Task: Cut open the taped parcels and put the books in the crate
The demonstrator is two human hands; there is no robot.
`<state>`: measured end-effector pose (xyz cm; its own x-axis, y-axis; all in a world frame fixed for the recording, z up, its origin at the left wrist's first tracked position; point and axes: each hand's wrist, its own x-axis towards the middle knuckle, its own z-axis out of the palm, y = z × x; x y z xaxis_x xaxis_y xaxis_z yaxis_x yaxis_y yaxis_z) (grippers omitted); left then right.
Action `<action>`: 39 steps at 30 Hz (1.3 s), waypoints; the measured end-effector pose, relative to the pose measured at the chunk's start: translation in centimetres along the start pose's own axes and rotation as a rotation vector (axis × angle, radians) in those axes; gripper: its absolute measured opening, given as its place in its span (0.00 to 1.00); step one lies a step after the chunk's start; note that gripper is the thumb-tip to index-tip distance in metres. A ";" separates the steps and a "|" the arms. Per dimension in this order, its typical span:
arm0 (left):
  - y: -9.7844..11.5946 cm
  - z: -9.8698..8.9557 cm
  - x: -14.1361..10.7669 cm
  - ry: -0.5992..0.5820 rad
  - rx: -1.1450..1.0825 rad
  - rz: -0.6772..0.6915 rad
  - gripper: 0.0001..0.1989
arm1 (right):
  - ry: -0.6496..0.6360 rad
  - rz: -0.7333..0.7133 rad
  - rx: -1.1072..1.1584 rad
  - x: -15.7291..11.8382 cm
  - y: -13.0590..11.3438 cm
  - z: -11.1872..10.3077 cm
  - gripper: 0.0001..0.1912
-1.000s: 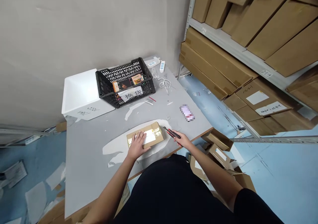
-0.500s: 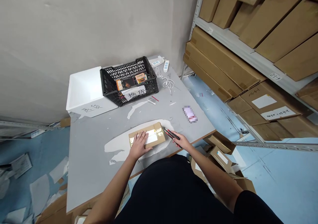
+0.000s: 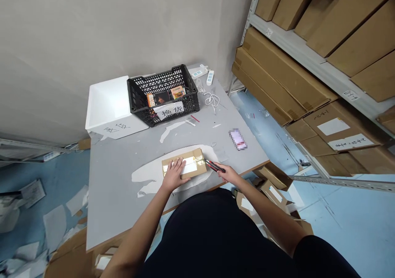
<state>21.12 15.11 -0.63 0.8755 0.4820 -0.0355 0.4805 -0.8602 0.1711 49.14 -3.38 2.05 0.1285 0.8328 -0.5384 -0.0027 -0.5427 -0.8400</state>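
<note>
A small taped cardboard box [image 3: 201,169] with a white label lies on a pale, ragged-edged patch [image 3: 142,175] of the grey table [image 3: 111,195]. My left hand [image 3: 174,174] rests flat on the left part of the box, fingers spread, over part of the label. Wrapped in my right hand [image 3: 227,174] is a red and black utility knife [image 3: 215,166]. Its tip points left and meets the right end of the box at the clear tape; whether the blade has gone in, I cannot tell.
Behind the box stand a white bin [image 3: 108,105] and a black plastic crate [image 3: 166,105] holding small packages. A phone [image 3: 238,139], a white cable [image 3: 212,100] and power strips [image 3: 210,77] lie on the right. Shelves with cartons [image 3: 277,80] rise at right; opened boxes [image 3: 274,191] crowd the floor.
The view has shifted slightly. My left hand stays on the box, and the knife in my right hand remains at the box's right end with little visible movement.
</note>
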 end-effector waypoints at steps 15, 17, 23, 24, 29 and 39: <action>-0.2 -0.3 0.2 -0.004 -0.031 0.002 0.45 | 0.011 0.042 0.100 -1.8 1.6 1.4 0.34; 0.0 -0.5 0.0 -0.005 -0.043 0.000 0.45 | 0.050 0.028 0.120 -2.1 1.6 0.9 0.32; 0.8 -1.2 -0.4 -0.009 -0.092 -0.022 0.41 | 0.209 -0.062 0.191 -2.6 1.4 -1.1 0.33; 0.8 -1.3 -0.4 0.003 -0.101 -0.029 0.41 | 0.225 -0.051 0.209 -2.4 1.3 -1.1 0.35; -0.8 -2.0 -0.7 0.100 -0.130 -0.210 0.36 | 0.258 0.006 0.381 -0.7 0.3 0.8 0.28; -3.8 -3.1 -1.6 -0.025 -0.332 -0.560 0.31 | 0.364 0.005 0.522 3.2 -1.7 6.4 0.27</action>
<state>17.73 18.16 1.80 0.4997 0.8351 -0.2300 0.8265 -0.3802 0.4152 43.23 0.91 1.32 0.4559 0.6902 -0.5619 -0.4756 -0.3447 -0.8093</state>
